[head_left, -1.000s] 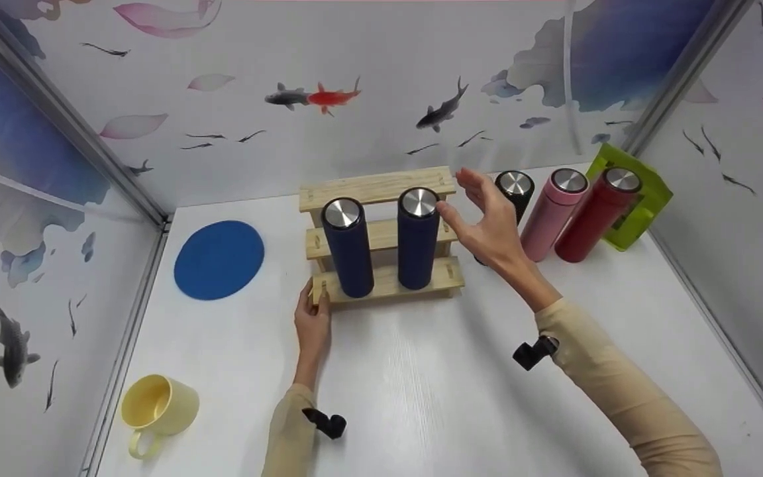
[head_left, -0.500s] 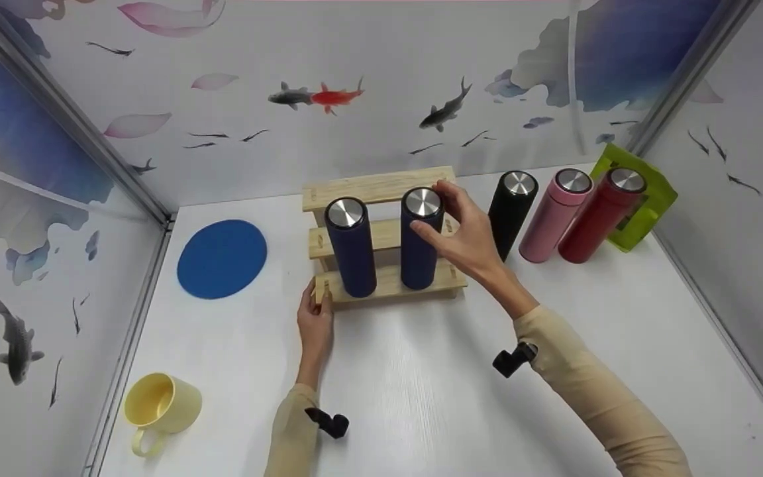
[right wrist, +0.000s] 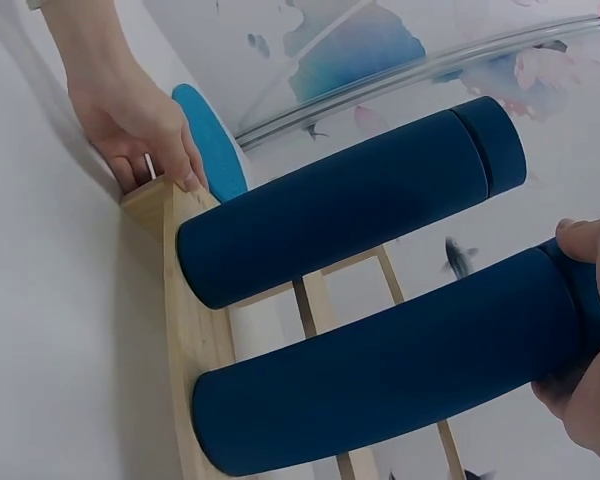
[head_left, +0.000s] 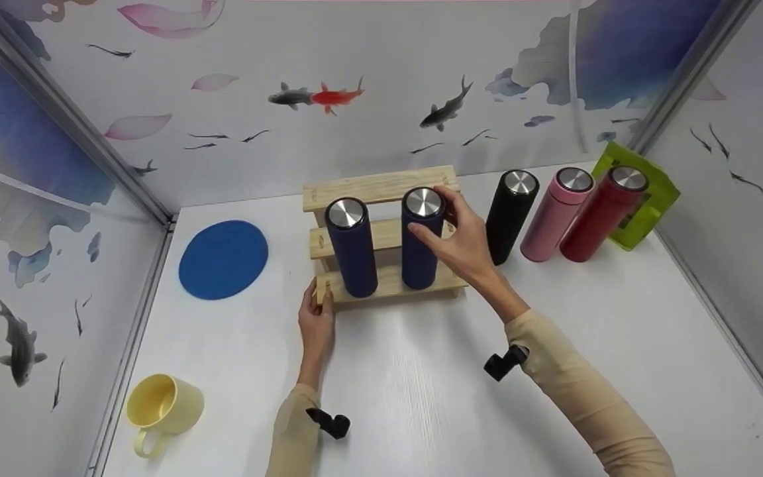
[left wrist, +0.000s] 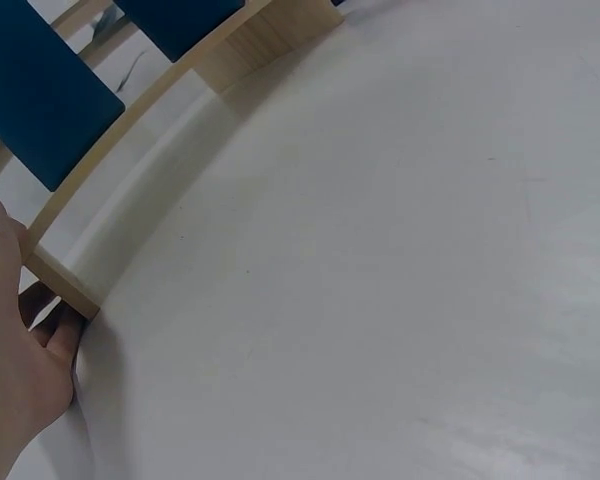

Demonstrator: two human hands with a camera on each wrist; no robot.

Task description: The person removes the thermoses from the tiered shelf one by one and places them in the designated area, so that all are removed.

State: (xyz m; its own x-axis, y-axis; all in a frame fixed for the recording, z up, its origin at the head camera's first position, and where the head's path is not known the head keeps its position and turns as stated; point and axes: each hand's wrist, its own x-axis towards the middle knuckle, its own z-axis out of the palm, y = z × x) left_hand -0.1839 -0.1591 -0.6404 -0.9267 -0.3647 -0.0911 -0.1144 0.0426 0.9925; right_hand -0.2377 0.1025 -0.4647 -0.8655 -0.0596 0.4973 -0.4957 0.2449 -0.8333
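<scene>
A three-step wooden rack (head_left: 381, 190) stands on the white table with two dark blue thermoses upright on its lowest step. My right hand (head_left: 466, 244) grips the right blue thermos (head_left: 419, 258) near its silver-topped lid, thumb in front and fingers behind. The base of that thermos sits on the step in the right wrist view. To its left, the other blue thermos (head_left: 353, 262) stands untouched. My left hand (head_left: 316, 329) holds the left end of the lowest step, its thumb on top in the right wrist view; its other fingers are partly hidden by the wood.
Right of the rack stand a black thermos (head_left: 511, 215), a pink thermos (head_left: 555, 218) and a red thermos (head_left: 602, 217), with a green pouch (head_left: 650, 199) behind. A blue round mat (head_left: 223, 260) and a yellow mug (head_left: 179, 405) lie to the left. Printed panels enclose the table.
My right hand has moved left from beside the right blue thermos and closed around its upper part. The left hand stays on the rack's end, and both thermoses remain in place.
</scene>
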